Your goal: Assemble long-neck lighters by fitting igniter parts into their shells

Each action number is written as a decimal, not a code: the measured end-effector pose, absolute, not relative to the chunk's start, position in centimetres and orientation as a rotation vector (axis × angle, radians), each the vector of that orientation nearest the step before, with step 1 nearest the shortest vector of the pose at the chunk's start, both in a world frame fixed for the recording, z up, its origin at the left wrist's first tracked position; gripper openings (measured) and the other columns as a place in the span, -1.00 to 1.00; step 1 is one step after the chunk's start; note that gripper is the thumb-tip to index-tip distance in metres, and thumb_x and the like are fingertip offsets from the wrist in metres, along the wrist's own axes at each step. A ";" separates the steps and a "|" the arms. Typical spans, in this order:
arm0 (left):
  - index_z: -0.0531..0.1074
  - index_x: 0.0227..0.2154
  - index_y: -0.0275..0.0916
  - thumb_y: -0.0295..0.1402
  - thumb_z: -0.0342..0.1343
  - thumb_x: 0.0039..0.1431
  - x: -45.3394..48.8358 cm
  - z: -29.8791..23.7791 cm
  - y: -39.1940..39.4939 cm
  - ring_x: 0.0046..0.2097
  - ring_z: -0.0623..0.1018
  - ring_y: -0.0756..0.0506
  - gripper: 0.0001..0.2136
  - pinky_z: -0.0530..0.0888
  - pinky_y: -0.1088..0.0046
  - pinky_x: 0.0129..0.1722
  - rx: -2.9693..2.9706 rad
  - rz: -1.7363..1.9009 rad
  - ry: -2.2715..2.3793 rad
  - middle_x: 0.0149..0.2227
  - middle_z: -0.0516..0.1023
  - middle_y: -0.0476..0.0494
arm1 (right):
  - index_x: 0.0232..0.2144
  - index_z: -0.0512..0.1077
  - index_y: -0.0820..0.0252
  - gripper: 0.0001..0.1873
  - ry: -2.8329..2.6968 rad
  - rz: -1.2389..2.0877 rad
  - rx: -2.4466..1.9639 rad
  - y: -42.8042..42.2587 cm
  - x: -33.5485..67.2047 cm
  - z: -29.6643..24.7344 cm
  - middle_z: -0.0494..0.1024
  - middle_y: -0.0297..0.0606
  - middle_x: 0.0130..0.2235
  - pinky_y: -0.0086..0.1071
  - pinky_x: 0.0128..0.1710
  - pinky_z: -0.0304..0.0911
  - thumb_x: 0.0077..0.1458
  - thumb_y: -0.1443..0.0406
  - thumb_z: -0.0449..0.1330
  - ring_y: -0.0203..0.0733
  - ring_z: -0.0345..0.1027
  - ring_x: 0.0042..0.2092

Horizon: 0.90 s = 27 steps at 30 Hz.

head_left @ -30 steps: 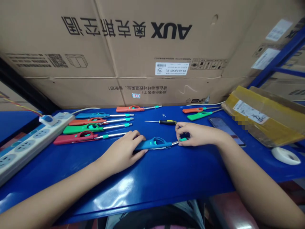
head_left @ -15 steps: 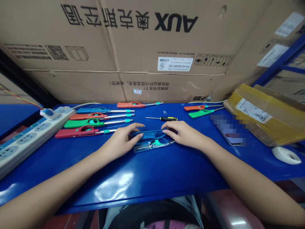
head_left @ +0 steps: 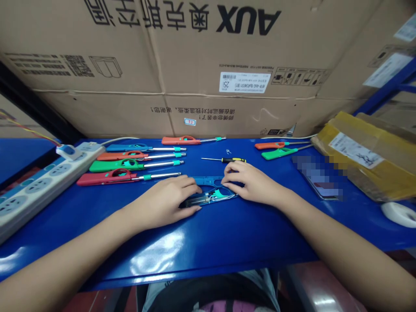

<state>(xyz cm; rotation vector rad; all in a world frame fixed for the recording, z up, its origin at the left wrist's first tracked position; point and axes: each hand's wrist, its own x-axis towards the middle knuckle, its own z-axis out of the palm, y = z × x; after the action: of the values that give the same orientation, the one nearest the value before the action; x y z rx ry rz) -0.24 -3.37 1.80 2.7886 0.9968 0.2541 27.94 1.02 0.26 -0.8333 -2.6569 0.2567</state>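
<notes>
A blue stick lighter lies opened on the blue table [head_left: 208, 242] in front of me. Its blue shell half [head_left: 208, 180] rests just behind the clear inner body [head_left: 208, 199] with a teal trigger. My left hand [head_left: 169, 201] has its fingers curled over the left end of the inner body and pins it to the table. My right hand [head_left: 250, 184] pinches the right end of the blue shell half. A small black and yellow screwdriver [head_left: 227, 160] lies just beyond my right hand.
Several assembled lighters [head_left: 130, 164] in blue, red and green lie in a row at the left, one red one [head_left: 188, 140] behind, two more [head_left: 279, 149] at the right. A power strip [head_left: 35, 186] is far left, a phone [head_left: 316, 177], a yellow-taped parcel [head_left: 364, 151] and a tape roll [head_left: 399, 213] at the right. Cardboard boxes [head_left: 195, 65] wall the back.
One second ago the blue lighter was whole, held at both ends. The shell has since come apart and its blue half now lies behind the clear inner body; my right hand moved left.
</notes>
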 end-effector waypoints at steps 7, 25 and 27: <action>0.44 0.04 -0.18 -0.22 0.11 0.34 -0.4 0.9 -3.2 0.00 0.55 -0.16 -0.72 0.43 0.20 0.14 2.727 0.292 0.927 -0.03 0.53 -0.15 | -0.22 0.58 0.17 -0.85 -2.551 0.181 -0.998 1.4 28.0 -0.5 0.57 -0.17 -0.14 -0.14 0.01 0.26 0.27 0.29 0.19 -0.06 0.41 -0.03; 0.42 -0.03 -0.17 -0.27 0.04 0.36 -0.6 1.7 -3.0 -0.17 0.58 -0.09 -0.79 0.47 0.43 -0.20 2.599 0.288 1.014 -0.14 0.57 -0.07 | -0.23 0.43 0.14 -0.89 -2.792 0.726 -0.940 0.2 29.0 2.3 0.52 -0.34 -0.25 -0.38 -0.29 0.18 0.24 0.23 0.21 -0.26 0.33 -0.27; 0.42 -0.02 -0.16 -0.26 0.01 0.39 -0.7 1.6 -2.8 -0.18 0.59 -0.09 -0.79 0.47 0.43 -0.20 2.573 0.312 1.055 -0.16 0.58 -0.06 | -0.24 0.44 0.15 -0.86 -2.766 0.745 -0.938 0.3 29.0 2.2 0.53 -0.33 -0.27 -0.37 -0.27 0.19 0.30 0.21 0.14 -0.26 0.35 -0.28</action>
<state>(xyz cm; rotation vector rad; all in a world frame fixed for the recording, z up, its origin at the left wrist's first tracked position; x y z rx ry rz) -0.67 -2.82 1.62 2.5728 1.0549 0.3118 28.97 0.33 2.21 -0.9377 -2.7655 0.7446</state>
